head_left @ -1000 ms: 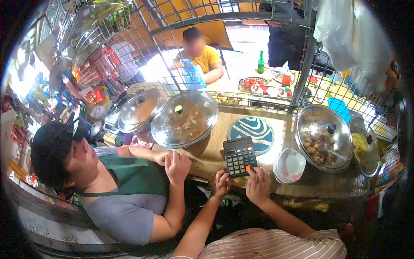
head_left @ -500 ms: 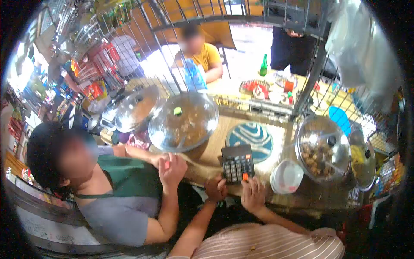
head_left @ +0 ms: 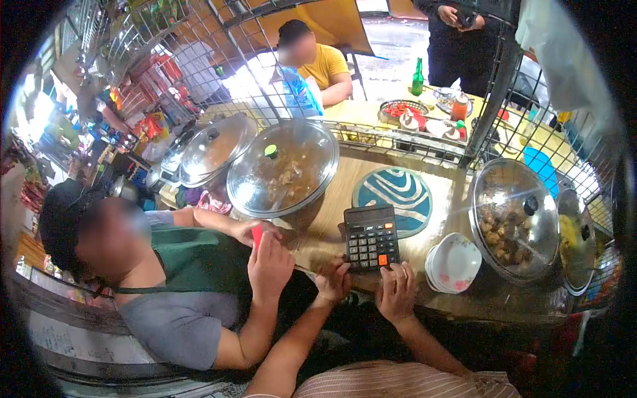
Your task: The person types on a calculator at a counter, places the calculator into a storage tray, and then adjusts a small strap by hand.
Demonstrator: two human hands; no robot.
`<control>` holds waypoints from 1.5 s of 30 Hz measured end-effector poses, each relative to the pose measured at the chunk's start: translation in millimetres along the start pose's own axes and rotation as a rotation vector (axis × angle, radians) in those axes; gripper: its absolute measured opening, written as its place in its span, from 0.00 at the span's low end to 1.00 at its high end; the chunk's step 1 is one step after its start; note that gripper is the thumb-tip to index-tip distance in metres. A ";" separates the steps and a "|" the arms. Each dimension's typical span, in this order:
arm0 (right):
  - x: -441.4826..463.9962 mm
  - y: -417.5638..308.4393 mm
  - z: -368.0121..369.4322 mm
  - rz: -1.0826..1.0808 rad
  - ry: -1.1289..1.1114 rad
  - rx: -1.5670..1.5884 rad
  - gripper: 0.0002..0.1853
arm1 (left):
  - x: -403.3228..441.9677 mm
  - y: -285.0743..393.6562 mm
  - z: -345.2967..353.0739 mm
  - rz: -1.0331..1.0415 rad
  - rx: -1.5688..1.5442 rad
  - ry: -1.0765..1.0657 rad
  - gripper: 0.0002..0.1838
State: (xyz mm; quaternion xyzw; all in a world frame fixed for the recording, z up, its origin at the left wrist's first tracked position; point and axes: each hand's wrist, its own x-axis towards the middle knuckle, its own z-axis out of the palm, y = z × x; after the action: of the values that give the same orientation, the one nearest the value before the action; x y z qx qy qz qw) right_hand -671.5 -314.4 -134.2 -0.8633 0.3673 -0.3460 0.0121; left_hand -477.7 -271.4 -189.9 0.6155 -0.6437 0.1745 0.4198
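A black calculator [head_left: 371, 240] with grey keys and orange keys lies tilted at the edge of the wooden counter. My left hand [head_left: 333, 281] is closed at its lower left corner, fingers curled and thumb against the edge. At the lower right corner, my right hand [head_left: 397, 292] has bent fingertips on the case, close to the large orange key; its thumb is hidden. Behind the calculator lies a round teal mat [head_left: 415, 202] with white curved lines. To the right sits a stack of white flowered bowls [head_left: 458, 263].
A co-worker in a green apron [head_left: 192, 259] stands at left, holding a small red thing [head_left: 257, 235]. Lidded food pans [head_left: 285, 169] stand at back left, others [head_left: 514, 225] at right. Wire mesh [head_left: 411, 149] borders the counter. Beyond sits a person in yellow [head_left: 330, 66].
The view has shifted slightly, and the picture is sharper. Both my hands stay at the calculator's near corners. The co-worker's red thing now stands up more visibly between the fingers.
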 end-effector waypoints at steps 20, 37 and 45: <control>0.5 -3.5 9.9 0.064 0.062 -0.054 0.25 | -7.3 -2.2 8.7 -0.051 -0.023 0.003 0.15; 5.6 -2.2 2.2 0.018 -0.020 -0.021 0.25 | -11.2 1.4 14.8 -0.143 -0.096 0.020 0.14; 3.9 -3.0 3.1 -0.003 -0.045 -0.047 0.23 | -6.7 1.5 7.3 -0.071 0.035 0.019 0.16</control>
State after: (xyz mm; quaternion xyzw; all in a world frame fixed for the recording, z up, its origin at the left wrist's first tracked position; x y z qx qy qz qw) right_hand -665.8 -315.4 -133.4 -0.8715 0.3738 -0.3175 -0.0005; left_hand -482.2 -272.2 -198.8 0.6435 -0.6144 0.1765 0.4210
